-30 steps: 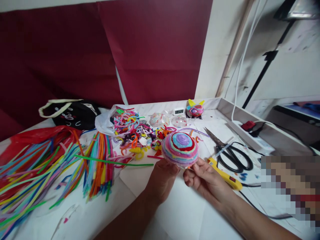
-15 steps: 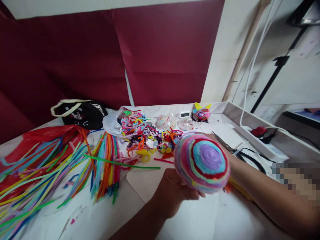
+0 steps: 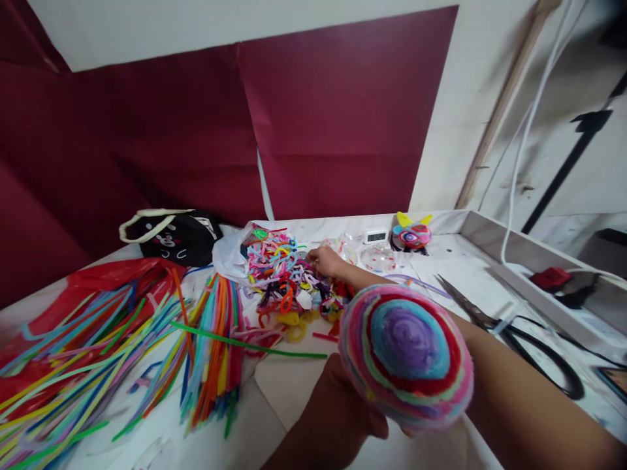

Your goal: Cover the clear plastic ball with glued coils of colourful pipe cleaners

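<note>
My left hand grips a fuzzy dome wound from coloured pipe cleaners, purple at its middle with blue, red and pink rings, held close to the camera. My right hand reaches across the white table into the pile of cut pipe-cleaner pieces; its fingers curl down onto the pieces and I cannot make out what, if anything, they pinch. My right forearm runs behind the dome.
Long pipe cleaners fan out at left over a red bag. A black tote sits at the back. Clear half-shells, a small clock and a finished horned ball stand behind. Black scissors lie at right.
My right hand let go of the dome and reached forward to the pile of cut pieces. The dome came closer to the camera in my left hand. The view tilted up.
</note>
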A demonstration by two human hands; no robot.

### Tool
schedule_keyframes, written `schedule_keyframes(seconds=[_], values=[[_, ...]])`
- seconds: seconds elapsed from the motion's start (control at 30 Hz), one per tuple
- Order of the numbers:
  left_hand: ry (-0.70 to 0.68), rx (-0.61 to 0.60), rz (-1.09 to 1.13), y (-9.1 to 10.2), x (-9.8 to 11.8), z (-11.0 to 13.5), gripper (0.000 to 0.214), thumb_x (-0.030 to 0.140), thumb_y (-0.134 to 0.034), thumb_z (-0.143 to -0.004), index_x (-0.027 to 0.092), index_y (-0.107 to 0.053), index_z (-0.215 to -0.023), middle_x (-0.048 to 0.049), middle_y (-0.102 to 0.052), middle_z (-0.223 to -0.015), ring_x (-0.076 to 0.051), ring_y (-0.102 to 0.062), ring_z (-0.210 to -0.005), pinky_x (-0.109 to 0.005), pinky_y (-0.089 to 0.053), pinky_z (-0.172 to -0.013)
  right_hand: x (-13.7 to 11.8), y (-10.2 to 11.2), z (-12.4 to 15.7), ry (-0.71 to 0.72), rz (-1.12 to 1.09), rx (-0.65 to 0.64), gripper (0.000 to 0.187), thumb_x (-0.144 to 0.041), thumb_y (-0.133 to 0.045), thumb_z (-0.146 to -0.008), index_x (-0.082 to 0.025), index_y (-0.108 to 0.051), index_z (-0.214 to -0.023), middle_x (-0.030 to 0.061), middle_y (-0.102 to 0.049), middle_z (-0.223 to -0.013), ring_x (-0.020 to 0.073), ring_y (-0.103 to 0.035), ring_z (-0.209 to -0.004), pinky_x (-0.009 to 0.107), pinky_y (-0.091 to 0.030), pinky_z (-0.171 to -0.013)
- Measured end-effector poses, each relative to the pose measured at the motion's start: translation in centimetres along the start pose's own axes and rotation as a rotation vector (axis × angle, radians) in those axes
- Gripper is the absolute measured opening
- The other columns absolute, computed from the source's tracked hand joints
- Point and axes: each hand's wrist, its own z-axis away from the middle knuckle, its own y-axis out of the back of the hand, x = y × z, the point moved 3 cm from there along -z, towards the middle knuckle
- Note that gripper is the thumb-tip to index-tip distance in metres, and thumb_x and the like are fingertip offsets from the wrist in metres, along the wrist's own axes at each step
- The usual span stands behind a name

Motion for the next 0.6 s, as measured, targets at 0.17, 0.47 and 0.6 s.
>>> schedule_keyframes(seconds=[0.17,0.47,0.6], values=[[0.018,-0.045,0.093,1.5,-1.1,-0.8,0.035,0.053,-0.077,-0.068,0.020,-0.074,-0.060,-0.0073,-0.070,-0.063,-0.024,-0.066,-0.067,-0.039,-0.054,-0.065,-0.6,-1.1,-2.4,-0.028,0.113,-0.036,0.034,-0.035,-0.060,-0.093,-0.019,-0.058,-0.123,0.0086,-0.060,-0.125,0.0227,-0.063,-0.105,0.043,-0.054,-0.087],[-0.039,-0.074,0.136,0.0,-0.4,-1.0,0.039,0.045,-0.091,-0.048,0.018,-0.078,-0.074,-0.0060,-0.070,-0.063,-0.016,-0.061,-0.058,-0.026,-0.045,-0.051,0.0,0.6,-1.8,-0.085,0.005,0.002,0.034,-0.035,-0.059,-0.093,-0.018,-0.058,-0.122,0.0084,-0.060,-0.125,0.0230,-0.063,-0.105,0.043,-0.055,-0.087],[-0.073,-0.129,0.145,-0.6,-0.1,-0.9,0.047,0.039,-0.090,-0.055,0.019,-0.078,-0.096,-0.0065,-0.072,-0.068,-0.013,-0.060,-0.059,-0.022,-0.045,-0.053,0.7,2.8,-0.8,-0.116,-0.125,0.041,0.035,-0.035,-0.059,-0.093,-0.018,-0.058,-0.123,0.0086,-0.060,-0.125,0.0230,-0.063,-0.105,0.044,-0.055,-0.087]])
